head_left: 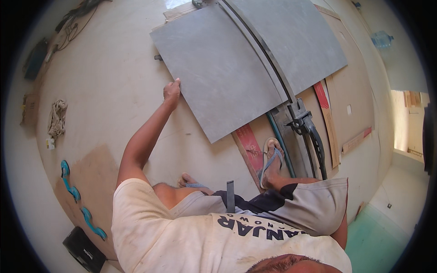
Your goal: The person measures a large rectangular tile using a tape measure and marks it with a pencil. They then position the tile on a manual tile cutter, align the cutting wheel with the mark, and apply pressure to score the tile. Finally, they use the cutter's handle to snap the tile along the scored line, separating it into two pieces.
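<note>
A large grey tile (pixel 205 68) lies across the tile cutter, on the left of its long dark guide rail (pixel 261 43). Grey tile surface (pixel 305 45) also shows to the right of the rail; I cannot tell whether the two sides are still joined. My left hand (pixel 172 93) is closed on the tile's left edge, its thumb on top and its other fingers mostly hidden. The cutter's handle and carriage (pixel 300 116) sit at the near end of the rail, close to my sandalled foot (pixel 271 164). My right hand is out of sight; only a bit of that arm shows.
Flattened cardboard (pixel 348 91) lies under and right of the cutter. Teal suction lifters (pixel 70 182) rest on a brown sheet at left, near a black case (pixel 84 250). A crumpled cloth (pixel 58 119) lies farther left. A water bottle (pixel 381 40) stands at far right.
</note>
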Action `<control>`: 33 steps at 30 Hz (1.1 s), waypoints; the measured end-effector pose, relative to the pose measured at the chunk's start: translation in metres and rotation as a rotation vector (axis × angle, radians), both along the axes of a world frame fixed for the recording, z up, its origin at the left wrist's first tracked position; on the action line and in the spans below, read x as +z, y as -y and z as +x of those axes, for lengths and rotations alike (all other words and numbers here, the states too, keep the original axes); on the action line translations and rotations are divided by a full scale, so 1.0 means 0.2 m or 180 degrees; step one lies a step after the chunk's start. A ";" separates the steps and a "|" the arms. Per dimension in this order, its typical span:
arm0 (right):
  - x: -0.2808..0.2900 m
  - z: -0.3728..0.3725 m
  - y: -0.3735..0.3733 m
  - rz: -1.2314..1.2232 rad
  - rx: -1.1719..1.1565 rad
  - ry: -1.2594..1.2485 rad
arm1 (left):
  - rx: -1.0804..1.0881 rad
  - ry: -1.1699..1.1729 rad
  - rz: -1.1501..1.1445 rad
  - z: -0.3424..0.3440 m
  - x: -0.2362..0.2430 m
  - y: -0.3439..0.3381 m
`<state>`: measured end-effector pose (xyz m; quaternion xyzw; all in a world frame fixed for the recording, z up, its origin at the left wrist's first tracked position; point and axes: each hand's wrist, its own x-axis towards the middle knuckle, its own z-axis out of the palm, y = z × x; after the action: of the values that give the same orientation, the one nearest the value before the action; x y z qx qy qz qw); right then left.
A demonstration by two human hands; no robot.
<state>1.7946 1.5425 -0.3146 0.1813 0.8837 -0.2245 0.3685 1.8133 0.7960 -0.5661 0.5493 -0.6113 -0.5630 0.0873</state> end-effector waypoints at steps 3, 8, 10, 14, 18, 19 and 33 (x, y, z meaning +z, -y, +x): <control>-0.08 0.12 -0.04 0.0329 0.0043 0.0042 | -0.0135 0.0097 -0.0134 -0.03 0.01 -0.02; -0.14 0.14 -0.01 0.0892 0.0510 0.0186 | 0.0570 -0.0643 0.0895 -0.08 -0.11 0.02; -0.14 0.09 0.02 0.1138 0.0777 0.0253 | 0.0846 -0.1115 0.1307 -0.12 -0.14 0.02; -0.14 -0.05 0.12 0.1648 0.1417 0.0364 | 0.1027 -0.1016 0.1273 -0.17 -0.27 0.04; -0.15 -0.22 0.27 0.2100 0.2060 0.0451 | 0.0895 -0.0790 0.0892 -0.18 -0.31 0.05; -0.13 -0.26 0.31 0.2197 0.2197 0.0471 | 0.0847 -0.0654 0.0788 -0.19 -0.27 0.01; -0.07 -0.78 1.51 -0.0034 0.3505 -0.0739 | 0.1245 -0.0191 0.0568 -0.02 0.09 -0.05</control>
<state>1.6391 1.2411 -0.3289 -0.3346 0.8815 -0.0219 0.3326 1.8090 0.8067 -0.5486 0.6460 -0.4380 -0.6033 0.1640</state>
